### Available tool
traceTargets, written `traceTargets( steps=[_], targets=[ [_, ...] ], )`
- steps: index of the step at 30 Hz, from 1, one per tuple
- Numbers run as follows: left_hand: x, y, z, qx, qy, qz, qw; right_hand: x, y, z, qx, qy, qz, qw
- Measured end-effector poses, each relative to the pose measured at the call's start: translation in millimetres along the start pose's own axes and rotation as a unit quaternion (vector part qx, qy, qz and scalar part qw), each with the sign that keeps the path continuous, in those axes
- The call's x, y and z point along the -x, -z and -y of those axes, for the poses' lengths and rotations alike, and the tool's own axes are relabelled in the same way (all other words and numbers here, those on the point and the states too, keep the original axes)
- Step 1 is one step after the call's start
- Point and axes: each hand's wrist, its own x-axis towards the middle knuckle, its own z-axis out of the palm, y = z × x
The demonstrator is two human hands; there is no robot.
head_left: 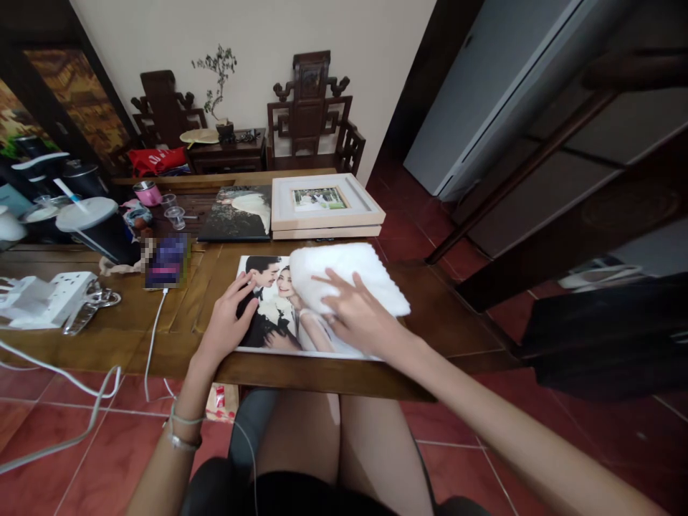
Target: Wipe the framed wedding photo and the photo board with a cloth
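Observation:
A large photo print (269,308) of a couple lies flat near the front edge of the wooden table (441,301). My left hand (228,322) rests on its left edge, fingers spread and flat, holding it down. My right hand (357,312) lies with fingers stretched on a white folded cloth (349,276) that covers the right part of the print.
Behind the print lie a dark photo panel (239,213) and a white framed picture (325,204). At the left stand a black lidded cup (99,226), a white power strip (48,297), a phone (166,261) with a cable, small cups. Carved chairs stand against the wall.

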Motion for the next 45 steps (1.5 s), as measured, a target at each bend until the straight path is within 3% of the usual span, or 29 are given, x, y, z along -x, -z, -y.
traceTargets(
  steps=[4,8,13,17,21,25,33,37,40,45],
  targets=[
    [0.2,0.2,1.3,0.003,0.0,0.002,1.0,-40.5,-4.8,-27.8,0.016,-0.025,-0.007,1.0],
    [0.6,0.9,1.0,0.009,0.003,0.002,1.0,-44.8,-9.2,-26.1,0.014,-0.042,-0.015,0.999],
    [0.1,1.0,-1.5,0.007,0.004,0.002,1.0,11.1,-18.5,18.5,0.019,-0.009,-0.037,0.999],
    [-0.3,0.0,-1.2,0.004,0.006,0.001,1.0,65.3,-19.1,57.5,-0.006,0.05,0.0,0.999],
    [-0.4,-1.3,0.7,0.006,0.002,0.001,1.0,80.7,-12.6,71.2,-0.021,0.079,0.034,0.996],
    [0.0,-1.8,1.8,0.007,0.0,0.003,1.0,52.8,-9.4,55.9,-0.01,0.073,0.019,0.997],
    [0.8,-1.1,1.5,0.013,-0.007,0.0,1.0,-47.0,-9.8,-3.2,0.029,0.013,0.001,1.0],
    [1.0,-0.8,1.0,0.015,-0.006,0.0,1.0,-63.7,-10.9,-8.0,0.03,-0.012,-0.009,0.999],
    [0.8,-0.6,0.6,0.012,-0.007,0.0,1.0,-45.0,-16.1,5.7,0.032,-0.004,-0.013,0.999],
    [0.5,-0.5,-0.2,0.01,0.0,0.003,1.0,25.5,-27.3,47.6,-0.015,0.06,-0.026,0.998]
  ],
)
